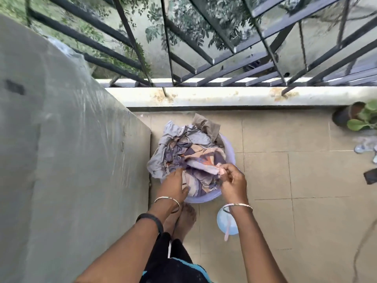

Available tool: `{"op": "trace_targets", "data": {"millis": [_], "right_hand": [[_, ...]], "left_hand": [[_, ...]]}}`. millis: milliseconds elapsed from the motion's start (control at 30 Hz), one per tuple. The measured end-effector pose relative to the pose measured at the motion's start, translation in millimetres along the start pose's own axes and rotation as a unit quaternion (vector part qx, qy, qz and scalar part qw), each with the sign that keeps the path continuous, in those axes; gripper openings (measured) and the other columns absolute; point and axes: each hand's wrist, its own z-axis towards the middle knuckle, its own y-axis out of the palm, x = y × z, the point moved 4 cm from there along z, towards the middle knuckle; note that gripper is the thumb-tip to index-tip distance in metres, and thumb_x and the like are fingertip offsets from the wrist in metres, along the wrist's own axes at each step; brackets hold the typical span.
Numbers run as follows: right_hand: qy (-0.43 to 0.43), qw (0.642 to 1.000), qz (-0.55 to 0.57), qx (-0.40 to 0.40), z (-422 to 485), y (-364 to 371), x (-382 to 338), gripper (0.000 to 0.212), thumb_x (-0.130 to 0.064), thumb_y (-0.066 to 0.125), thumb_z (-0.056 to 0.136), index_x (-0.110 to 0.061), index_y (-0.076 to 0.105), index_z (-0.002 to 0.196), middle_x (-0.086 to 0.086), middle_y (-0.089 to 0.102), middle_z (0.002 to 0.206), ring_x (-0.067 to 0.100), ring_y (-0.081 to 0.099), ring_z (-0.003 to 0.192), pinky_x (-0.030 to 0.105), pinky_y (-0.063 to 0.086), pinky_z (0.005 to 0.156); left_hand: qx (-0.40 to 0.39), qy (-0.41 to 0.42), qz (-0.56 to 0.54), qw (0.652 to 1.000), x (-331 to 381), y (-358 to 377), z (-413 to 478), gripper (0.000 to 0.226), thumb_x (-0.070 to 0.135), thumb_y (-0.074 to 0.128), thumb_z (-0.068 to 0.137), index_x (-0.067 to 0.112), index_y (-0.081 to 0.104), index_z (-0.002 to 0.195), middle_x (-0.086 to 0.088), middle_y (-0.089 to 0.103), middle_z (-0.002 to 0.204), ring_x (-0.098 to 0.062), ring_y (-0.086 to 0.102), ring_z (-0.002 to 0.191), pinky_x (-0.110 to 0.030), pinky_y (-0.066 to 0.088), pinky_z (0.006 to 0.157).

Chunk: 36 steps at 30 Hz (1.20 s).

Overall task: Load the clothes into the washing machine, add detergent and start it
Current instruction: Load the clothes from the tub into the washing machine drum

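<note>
**Step 1 of 3: pulling clothes from the tub, nothing loaded yet**

- Clothes point(189, 152) sat heaped in a lavender plastic tub point(204, 198) on the tiled floor point(306, 170), just beside the big grey covered unit point(71, 139) on the left. That was probably the washing machine under a plastic sheet; no lid or drum was visible
- Right hand point(233, 181): thumb and fingers pinched together on a pink-edged fold of the printed cloth at the near side of the pile
- Left hand point(173, 185): fingertips buried in the pile, thumb lying on top. Couldn't tell whether the fingers had closed on anything
- A small blue container point(222, 220) with a pink scoop point(227, 231) stood on the floor near the tub, likely the detergent, untouched

Judgement: early in the loading stage, with detergent and start both pending.

Next move needs:
- a firm two-handed grab on a bundle, since the pieces looked tangled and a pinch alone would drag out a single item or trail others
- a lift up and left to the unit
- the cover and lid opened first, if they were shut
</note>
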Motion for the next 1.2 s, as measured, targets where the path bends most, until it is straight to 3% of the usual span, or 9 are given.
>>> {"op": "trace_targets", "data": {"millis": [167, 333, 500, 567, 667, 767, 900, 1067, 1200], "right_hand": [[-0.029, 0.982, 0.176, -0.061, -71.3, -31.9, -82.3, 0.012, -0.013, 0.054, 0.085, -0.019, 0.064, 0.083, 0.001, 0.062, 0.078, 0.017, 0.052, 0.074, 0.036, 0.043, 0.067], [-0.053, 0.903, 0.399, -0.149, -148.0, -71.4, -190.8, 0.014, -0.013, 0.051, 0.085, -0.014, 0.065, 0.086, 0.002, 0.067, 0.085, 0.006, 0.054, 0.067, 0.014, 0.039, 0.053], [-0.131, 0.897, 0.399, -0.138, -188.3, -125.0, -256.1, 0.011, -0.013, 0.051, 0.086, -0.006, 0.059, 0.089, 0.0, 0.066, 0.08, 0.003, 0.055, 0.064, 0.013, 0.04, 0.053], [-0.15, 0.9, 0.39, -0.123, -199.4, -147.6, -270.1, 0.008, -0.013, 0.053, 0.085, -0.009, 0.06, 0.086, 0.001, 0.063, 0.076, 0.006, 0.054, 0.064, 0.017, 0.042, 0.057], [-0.161, 0.921, 0.332, -0.127, -214.4, -172.2, -274.9, 0.01, -0.012, 0.062, 0.081, -0.015, 0.068, 0.089, 0.009, 0.065, 0.086, 0.019, 0.057, 0.081, 0.032, 0.047, 0.078], [-0.169, 0.95, 0.218, -0.144, -228.5, -186.3, -269.5, 0.042, -0.007, 0.077, 0.072, -0.018, 0.067, 0.111, 0.009, 0.069, 0.11, 0.022, 0.061, 0.095, 0.043, 0.05, 0.092], [-0.123, 0.971, 0.112, -0.172, -245.6, -173.0, -251.4, 0.089, -0.008, 0.089, 0.061, -0.033, 0.047, 0.136, -0.002, 0.058, 0.13, 0.018, 0.061, 0.103, 0.032, 0.057, 0.086], [-0.103, 0.969, 0.046, -0.219, -250.7, -124.6, -240.9, 0.116, 0.0, 0.09, 0.058, -0.028, 0.021, 0.147, -0.006, 0.05, 0.132, 0.019, 0.052, 0.125, 0.036, 0.05, 0.101], [-0.157, 0.966, -0.121, -0.165, -231.5, -93.9, -246.2, 0.142, -0.034, 0.094, 0.042, -0.014, 0.006, 0.152, 0.005, 0.038, 0.146, 0.018, 0.04, 0.133, 0.031, 0.04, 0.108]], "left_hand": [[0.006, 0.037, -0.029, 0.999, 46.5, -45.9, -42.5, 0.093, 0.022, 0.072, 0.07, 0.03, 0.023, 0.148, -0.008, 0.045, 0.141, -0.031, 0.055, 0.118, -0.039, 0.05, 0.093], [0.057, 0.099, -0.004, 0.994, 68.6, -82.9, -77.3, 0.057, 0.022, 0.062, 0.071, 0.02, 0.055, 0.128, -0.01, 0.055, 0.131, -0.035, 0.057, 0.114, -0.041, 0.049, 0.091], [0.128, 0.116, -0.056, 0.983, 127.1, -152.0, -150.6, 0.058, 0.02, 0.039, 0.068, 0.004, 0.066, 0.117, -0.022, 0.068, 0.114, -0.035, 0.06, 0.106, -0.034, 0.044, 0.081], [0.172, 0.133, -0.097, 0.971, 138.9, -174.7, -178.8, 0.061, 0.017, 0.037, 0.066, 0.0, 0.066, 0.117, -0.026, 0.067, 0.115, -0.041, 0.062, 0.108, -0.036, 0.047, 0.083], [0.231, 0.133, -0.15, 0.952, 150.1, -208.2, -213.1, 0.058, 0.014, 0.037, 0.062, -0.002, 0.07, 0.108, -0.027, 0.067, 0.113, -0.041, 0.063, 0.109, -0.036, 0.047, 0.086], [0.291, 0.173, -0.133, 0.932, 171.8, -246.6, -250.1, 0.049, 0.015, 0.041, 0.062, 0.002, 0.072, 0.099, -0.023, 0.072, 0.1, -0.038, 0.067, 0.095, -0.031, 0.043, 0.071], [0.395, 0.223, -0.158, 0.877, 198.5, -299.9, -301.2, 0.034, 0.007, 0.046, 0.071, 0.003, 0.069, 0.095, -0.012, 0.074, 0.09, -0.025, 0.066, 0.08, -0.034, 0.049, 0.069], [0.457, 0.282, -0.157, 0.829, 219.4, -337.2, -356.3, 0.043, 0.016, 0.046, 0.07, 0.002, 0.07, 0.103, -0.018, 0.073, 0.1, -0.031, 0.068, 0.094, -0.029, 0.045, 0.078], [0.425, 0.343, -0.236, 0.804, 226.7, -357.2, -408.8, 0.035, 0.024, 0.045, 0.069, 0.011, 0.07, 0.09, -0.007, 0.074, 0.087, -0.017, 0.067, 0.084, -0.04, 0.053, 0.076]]}}
